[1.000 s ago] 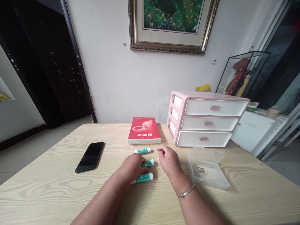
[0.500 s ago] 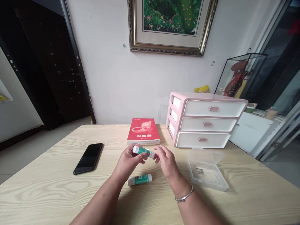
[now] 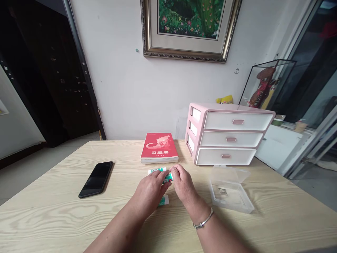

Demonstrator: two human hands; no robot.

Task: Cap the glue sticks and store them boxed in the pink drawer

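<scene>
A green-and-white glue stick [image 3: 167,177] is held between my two hands, most of it covered by fingers. My left hand [image 3: 150,188], back up, wraps round its body. My right hand [image 3: 182,181], with a bracelet at the wrist, pinches its right end; that end is hidden behind the fingers. Just beyond my left fingers shows a second glue stick [image 3: 155,170], its lower part covered. On the table nearer to me lies another glue stick [image 3: 164,200], its left part hidden under my left hand.
A red book [image 3: 159,146] lies behind my hands. To the left rests a black phone [image 3: 96,179]. On the right stand a pink-and-white drawer unit [image 3: 229,138] and an opened clear plastic box [image 3: 244,205] with small metallic pieces [image 3: 222,191] inside.
My left hand has rolled over so its back faces up and now covers most of the held glue stick. The glue stick beyond my fingers has come into plainer view.
</scene>
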